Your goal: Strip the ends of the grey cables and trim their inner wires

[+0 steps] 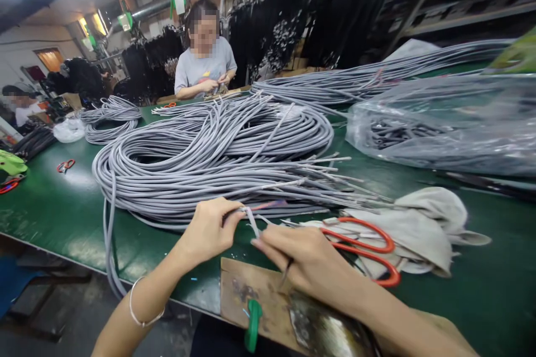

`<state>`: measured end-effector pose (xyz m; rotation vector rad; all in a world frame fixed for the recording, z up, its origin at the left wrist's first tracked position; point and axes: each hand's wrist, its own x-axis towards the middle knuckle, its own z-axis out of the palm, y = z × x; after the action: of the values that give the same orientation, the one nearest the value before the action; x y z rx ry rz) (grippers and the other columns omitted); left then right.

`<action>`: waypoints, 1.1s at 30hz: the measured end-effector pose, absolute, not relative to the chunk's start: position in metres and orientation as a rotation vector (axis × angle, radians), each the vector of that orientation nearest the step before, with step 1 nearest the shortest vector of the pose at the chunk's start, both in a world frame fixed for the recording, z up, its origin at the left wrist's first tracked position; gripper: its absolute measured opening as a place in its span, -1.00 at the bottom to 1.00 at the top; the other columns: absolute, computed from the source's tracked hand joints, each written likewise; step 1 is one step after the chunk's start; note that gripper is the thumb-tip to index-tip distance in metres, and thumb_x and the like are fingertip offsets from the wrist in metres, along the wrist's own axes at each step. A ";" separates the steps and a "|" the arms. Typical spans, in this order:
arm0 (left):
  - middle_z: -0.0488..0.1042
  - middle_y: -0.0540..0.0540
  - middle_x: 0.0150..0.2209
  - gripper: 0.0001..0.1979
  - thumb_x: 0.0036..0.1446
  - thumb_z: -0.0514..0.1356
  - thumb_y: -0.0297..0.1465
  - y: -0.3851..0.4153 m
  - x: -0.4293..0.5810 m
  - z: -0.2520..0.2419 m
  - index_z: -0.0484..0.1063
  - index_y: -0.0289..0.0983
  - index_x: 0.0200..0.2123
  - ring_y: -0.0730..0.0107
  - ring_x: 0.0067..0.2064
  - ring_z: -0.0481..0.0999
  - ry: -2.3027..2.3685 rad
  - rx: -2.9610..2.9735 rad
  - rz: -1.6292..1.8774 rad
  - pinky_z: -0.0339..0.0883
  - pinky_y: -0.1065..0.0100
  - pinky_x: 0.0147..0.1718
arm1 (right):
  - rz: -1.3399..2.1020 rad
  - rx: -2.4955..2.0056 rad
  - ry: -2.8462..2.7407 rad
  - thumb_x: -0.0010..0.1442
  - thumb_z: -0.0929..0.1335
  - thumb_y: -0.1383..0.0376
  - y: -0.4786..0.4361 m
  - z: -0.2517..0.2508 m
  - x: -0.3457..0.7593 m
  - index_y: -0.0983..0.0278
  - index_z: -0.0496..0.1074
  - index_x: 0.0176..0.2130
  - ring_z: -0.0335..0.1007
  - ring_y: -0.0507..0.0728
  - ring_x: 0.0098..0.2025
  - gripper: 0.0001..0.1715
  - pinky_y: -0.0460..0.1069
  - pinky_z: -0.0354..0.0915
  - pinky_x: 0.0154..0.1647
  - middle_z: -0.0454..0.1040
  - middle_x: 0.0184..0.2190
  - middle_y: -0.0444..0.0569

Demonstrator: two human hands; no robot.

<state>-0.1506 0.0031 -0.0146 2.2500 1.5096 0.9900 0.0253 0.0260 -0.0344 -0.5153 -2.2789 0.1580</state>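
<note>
My left hand (213, 228) is closed in a pinch around the end of a grey cable, just above the table's front part. Thin coloured wires (272, 204) stick out from its fingertips. A whitish strip (252, 222) runs from that cable end to my right hand (305, 256), whose thumb and fingers pinch its lower end. Something thin and dark (286, 272) shows under my right fingers; its kind I cannot make out. Right behind both hands lies a large coiled bundle of grey cables (188, 184), with many stripped ends pointing right.
Orange-handled scissors (389, 242) rest on a pale cloth (431, 217) at right. A cardboard piece (234, 284) with a green-handled object (253, 323) lies at the front edge. A clear plastic bag (444, 145) sits right. A co-worker (206, 61) works across the table.
</note>
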 end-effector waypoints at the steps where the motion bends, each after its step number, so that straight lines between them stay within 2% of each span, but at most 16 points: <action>1: 0.51 -0.13 -0.38 -0.78 0.18 0.03 -0.50 0.003 -0.148 -0.020 0.49 -0.34 -0.25 0.37 -0.36 0.46 1.531 2.339 0.945 0.34 0.39 -0.33 | 0.063 -0.483 -2.296 0.25 0.16 0.41 0.023 -0.032 0.027 0.27 0.22 -0.64 0.04 -0.06 -0.69 -0.56 -0.11 -0.04 -0.64 0.20 -0.71 -0.19; 4: 0.47 -0.16 -0.35 -0.73 0.16 -0.03 -0.59 0.001 -0.143 -0.029 0.46 -0.34 -0.24 0.33 -0.33 0.46 1.426 2.631 0.565 0.38 0.37 -0.33 | -0.162 -0.464 -2.284 0.19 0.17 0.47 0.025 -0.020 0.039 0.26 0.28 -0.62 0.05 -0.03 -0.67 -0.60 -0.08 -0.05 -0.62 0.20 -0.71 -0.17; 6: 0.47 -0.16 -0.35 -0.72 0.17 -0.04 -0.59 -0.001 -0.143 -0.027 0.45 -0.34 -0.24 0.35 -0.33 0.47 1.233 2.713 0.453 0.37 0.39 -0.35 | -0.159 -0.524 -2.266 0.16 0.18 0.47 0.036 -0.014 0.048 0.25 0.34 -0.58 0.14 -0.02 -0.65 -0.65 -0.10 0.02 -0.61 0.27 -0.69 -0.15; 8: 0.49 -0.15 -0.35 -0.75 0.20 -0.02 -0.54 -0.002 -0.146 -0.021 0.46 -0.34 -0.25 0.37 -0.33 0.47 1.133 2.640 0.656 0.37 0.42 -0.32 | -0.019 -0.612 -2.221 0.15 0.19 0.45 0.048 -0.011 0.054 0.24 0.35 -0.57 0.25 -0.01 -0.60 -0.67 -0.12 0.11 -0.57 0.36 -0.65 -0.13; 10: 0.51 -0.15 -0.37 -0.77 0.21 0.00 -0.48 -0.002 -0.146 -0.016 0.47 -0.34 -0.28 0.38 -0.33 0.48 1.208 2.415 0.991 0.37 0.41 -0.29 | 0.134 -0.655 -2.184 0.16 0.20 0.42 0.053 -0.012 0.054 0.24 0.32 -0.58 0.26 -0.01 -0.60 -0.68 -0.12 0.14 -0.57 0.36 -0.65 -0.13; 12: 0.52 -0.14 -0.41 -0.77 0.20 0.02 -0.45 0.000 -0.144 -0.015 0.48 -0.35 -0.34 0.38 -0.37 0.49 1.336 2.116 1.244 0.37 0.41 -0.33 | 0.233 -0.614 -2.174 0.18 0.22 0.38 0.047 -0.014 0.048 0.24 0.26 -0.62 0.19 -0.03 -0.64 -0.65 -0.13 0.11 -0.61 0.28 -0.70 -0.16; 14: 0.53 -0.14 -0.43 -0.76 0.17 0.04 -0.42 0.003 -0.142 -0.018 0.49 -0.36 -0.36 0.40 -0.42 0.49 1.396 1.848 1.345 0.36 0.43 -0.41 | 0.278 -0.535 -2.179 0.21 0.23 0.36 0.035 -0.016 0.039 0.25 0.23 -0.63 0.10 -0.05 -0.67 -0.61 -0.14 0.07 -0.64 0.19 -0.73 -0.19; 17: 0.56 -0.15 -0.41 -0.76 0.13 0.09 -0.36 0.008 -0.141 -0.025 0.51 -0.37 -0.35 0.40 -0.45 0.49 1.374 1.608 1.375 0.36 0.45 -0.47 | 0.280 -0.438 -2.181 0.24 0.22 0.38 0.017 -0.019 0.031 0.26 0.24 -0.62 0.08 -0.06 -0.66 -0.61 -0.14 0.05 -0.63 0.17 -0.71 -0.19; 21: 0.57 -0.16 -0.40 -0.74 0.09 0.13 -0.33 0.014 -0.148 -0.025 0.53 -0.39 -0.32 0.39 -0.44 0.50 1.397 1.610 1.309 0.37 0.44 -0.48 | 0.216 -0.562 -2.294 0.24 0.21 0.39 0.013 -0.031 0.027 0.25 0.29 -0.56 0.24 0.00 -0.60 -0.66 -0.12 0.16 -0.58 0.30 -0.66 -0.13; 25: 0.57 -0.19 -0.32 -0.77 0.08 0.14 -0.37 0.019 -0.156 -0.022 0.54 -0.38 -0.29 0.32 -0.30 0.52 1.374 1.691 1.288 0.39 0.37 -0.31 | 0.148 -0.784 -2.427 0.15 0.31 0.39 0.023 -0.046 0.036 0.20 0.42 -0.39 0.43 0.05 -0.43 -0.87 -0.12 0.33 -0.44 0.49 -0.49 -0.11; 28: 0.55 -0.17 -0.21 -0.76 0.05 0.17 -0.44 0.021 -0.159 -0.025 0.52 -0.33 -0.19 0.32 -0.20 0.51 1.367 1.777 1.294 0.38 0.35 -0.19 | 0.073 -0.925 -2.429 0.14 0.28 0.41 0.033 -0.053 0.060 0.20 0.46 -0.27 0.47 0.08 -0.28 -0.80 -0.10 0.37 -0.27 0.54 -0.33 -0.05; 30: 0.55 -0.15 -0.22 -0.75 0.03 0.19 -0.45 0.021 -0.158 -0.028 0.50 -0.33 -0.18 0.36 -0.26 0.52 1.382 1.772 1.283 0.40 0.38 -0.24 | -0.011 -1.090 -2.394 0.10 0.21 0.49 0.038 -0.058 0.083 0.29 0.47 -0.27 0.47 0.15 -0.28 -0.69 0.00 0.38 -0.26 0.54 -0.32 0.06; 33: 0.54 -0.10 -0.38 -0.80 0.03 0.20 -0.44 0.019 -0.156 -0.029 0.51 -0.35 -0.25 0.45 -0.48 0.46 1.419 1.735 1.282 0.37 0.43 -0.45 | -0.101 -1.268 -2.387 -0.13 0.25 0.53 0.045 -0.066 0.109 0.36 0.49 -0.38 0.47 0.24 -0.38 -0.70 0.08 0.36 -0.38 0.53 -0.42 0.14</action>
<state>-0.1555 0.0187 -0.0285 1.7352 1.4189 1.2825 0.1092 0.0446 -0.0656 -1.2677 -2.3867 -0.1005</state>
